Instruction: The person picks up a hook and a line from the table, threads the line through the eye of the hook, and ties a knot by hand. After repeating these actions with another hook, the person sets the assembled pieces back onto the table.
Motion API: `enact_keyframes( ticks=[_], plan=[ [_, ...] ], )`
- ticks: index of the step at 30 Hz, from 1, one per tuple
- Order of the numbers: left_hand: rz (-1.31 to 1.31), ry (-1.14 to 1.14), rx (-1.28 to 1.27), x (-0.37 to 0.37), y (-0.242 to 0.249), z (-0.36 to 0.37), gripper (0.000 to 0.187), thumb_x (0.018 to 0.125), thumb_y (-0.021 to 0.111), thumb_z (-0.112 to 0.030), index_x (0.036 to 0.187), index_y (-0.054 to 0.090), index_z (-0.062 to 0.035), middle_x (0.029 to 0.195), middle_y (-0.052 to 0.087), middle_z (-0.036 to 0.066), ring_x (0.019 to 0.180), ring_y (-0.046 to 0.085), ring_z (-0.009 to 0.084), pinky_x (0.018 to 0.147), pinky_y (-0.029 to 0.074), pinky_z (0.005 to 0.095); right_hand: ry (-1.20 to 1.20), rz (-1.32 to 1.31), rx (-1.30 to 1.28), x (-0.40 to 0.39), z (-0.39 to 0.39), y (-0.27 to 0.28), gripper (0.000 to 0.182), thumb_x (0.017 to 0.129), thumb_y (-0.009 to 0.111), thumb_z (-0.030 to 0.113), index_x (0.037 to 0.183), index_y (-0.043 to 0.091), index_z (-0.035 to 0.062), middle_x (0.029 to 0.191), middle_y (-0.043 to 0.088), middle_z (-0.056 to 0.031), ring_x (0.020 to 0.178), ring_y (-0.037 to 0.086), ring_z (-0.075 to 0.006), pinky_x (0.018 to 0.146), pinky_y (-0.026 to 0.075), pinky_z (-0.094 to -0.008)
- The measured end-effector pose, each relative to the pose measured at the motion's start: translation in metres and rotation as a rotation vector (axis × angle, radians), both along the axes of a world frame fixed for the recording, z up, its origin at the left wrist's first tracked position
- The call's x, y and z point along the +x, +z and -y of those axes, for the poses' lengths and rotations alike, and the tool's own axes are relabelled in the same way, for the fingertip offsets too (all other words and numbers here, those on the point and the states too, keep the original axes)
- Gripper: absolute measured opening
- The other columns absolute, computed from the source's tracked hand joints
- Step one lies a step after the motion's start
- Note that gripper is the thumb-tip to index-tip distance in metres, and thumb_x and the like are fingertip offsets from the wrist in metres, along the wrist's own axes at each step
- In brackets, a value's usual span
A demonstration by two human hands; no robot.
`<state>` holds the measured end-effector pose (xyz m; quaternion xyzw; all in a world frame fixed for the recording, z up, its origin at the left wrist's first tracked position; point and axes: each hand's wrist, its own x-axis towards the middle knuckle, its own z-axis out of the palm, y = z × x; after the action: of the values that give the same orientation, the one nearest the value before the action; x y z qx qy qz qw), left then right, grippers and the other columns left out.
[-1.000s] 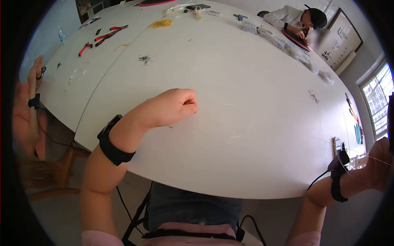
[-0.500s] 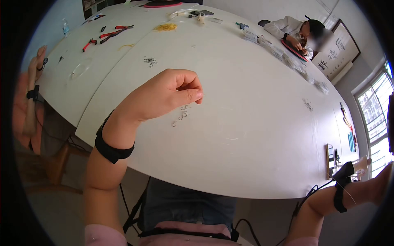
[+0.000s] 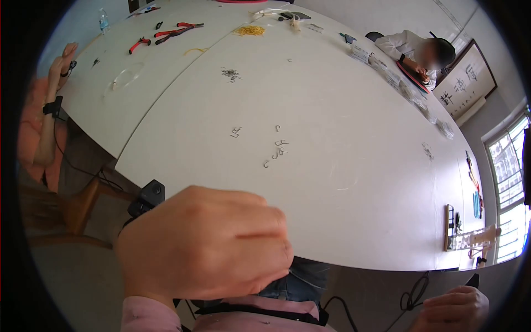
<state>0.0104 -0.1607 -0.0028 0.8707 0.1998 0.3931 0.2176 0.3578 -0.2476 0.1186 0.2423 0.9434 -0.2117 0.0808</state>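
Observation:
My left hand [image 3: 210,243] is raised close to the camera, over the table's near edge, its back toward me. Its fingers are curled closed, and whatever may be inside is hidden. At the lower right my right hand [image 3: 454,310] hangs below the table edge with fingers bent together; their inner side is out of sight. Beyond the left hand, small dark metal hooks lie on the white table [image 3: 343,149]: a little cluster of hooks [image 3: 235,132] and a loose column of hooks [image 3: 279,153]. Farther back sits a larger pile of hooks [image 3: 230,75].
Red-handled pliers [image 3: 180,33], yellow strands [image 3: 250,31] and a clear coil of line [image 3: 127,77] lie at the far left. Plastic packets [image 3: 398,83] run along the right. A phone [image 3: 448,227] rests near the right edge. Two other people sit at the table.
My left hand has drawn back from the hooks toward my body and closed up, uncovering more hooks. The right hand has come down into view at the lower right. The head view has shifted.

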Motion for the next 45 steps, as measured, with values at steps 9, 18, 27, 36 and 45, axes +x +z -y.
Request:
enact_keyframes(
  ticks=[9, 18, 27, 36, 45],
  plan=[
    [-0.209, -0.099, 0.157, 0.045, -0.011, 0.027, 0.015, 0.068, 0.063, -0.015, 0.068, 0.05, -0.0069, 0.059, 0.039, 0.001, 0.052, 0.046, 0.0135, 0.044, 0.041, 0.0249, -0.72, -0.705, -0.682, -0.049, -0.027, -0.078, 0.051, 0.08, 0.069, 0.013, 0.119, 0.046, -0.0098, 0.094, 0.064, -0.0238, 0.075, 0.068, -0.0286, 0.07, 0.055, -0.0295],
    [-0.066, 0.003, 0.246, 0.071, -0.02, 0.033, 0.013, 0.069, 0.059, -0.013, 0.07, 0.048, -0.006, 0.059, 0.047, 0.004, 0.049, 0.049, 0.0134, 0.042, 0.04, 0.0248, -0.61, -0.407, -0.425, -0.068, -0.041, -0.095, 0.018, 0.072, 0.07, -0.005, 0.088, 0.063, -0.0057, 0.079, 0.068, -0.013, 0.072, 0.067, -0.0165, 0.063, 0.053, -0.0248],
    [-0.094, -0.077, 0.168, 0.071, -0.024, 0.033, 0.011, 0.07, 0.058, -0.013, 0.074, 0.051, -0.0055, 0.061, 0.049, 0.004, 0.052, 0.052, 0.0151, 0.045, 0.043, 0.0258, -0.614, -0.356, -0.512, -0.066, -0.04, -0.096, 0.011, 0.071, 0.072, -0.002, 0.081, 0.066, -0.0016, 0.074, 0.067, -0.0099, 0.062, 0.064, -0.0132, 0.054, 0.048, -0.0242],
    [-0.251, 0.09, 0.04, 0.029, -0.021, 0.017, 0.018, 0.072, 0.071, -0.017, 0.075, 0.058, -0.004, 0.066, 0.055, 0.004, 0.054, 0.054, 0.0168, 0.046, 0.042, 0.0279, -1.043, -0.949, -0.494, -0.024, -0.032, -0.079, 0.006, 0.08, 0.057, -0.007, 0.076, 0.054, -0.0065, 0.083, 0.061, -0.0209, 0.051, 0.063, -0.0161, 0.042, 0.047, -0.0183],
    [-0.12, 0.579, -0.165, -0.014, -0.046, 0.012, 0.014, 0.077, 0.066, -0.008, 0.073, 0.055, -0.0002, 0.062, 0.052, 0.007, 0.052, 0.049, 0.0153, 0.046, 0.037, 0.0264, -1.128, -1.288, 0.159, 0.091, -0.022, -0.033, 0.012, 0.092, 0.052, 0.011, 0.091, 0.057, 0.0004, 0.084, 0.064, -0.0143, 0.073, 0.067, -0.0172, 0.055, 0.054, -0.0211]
  ],
)
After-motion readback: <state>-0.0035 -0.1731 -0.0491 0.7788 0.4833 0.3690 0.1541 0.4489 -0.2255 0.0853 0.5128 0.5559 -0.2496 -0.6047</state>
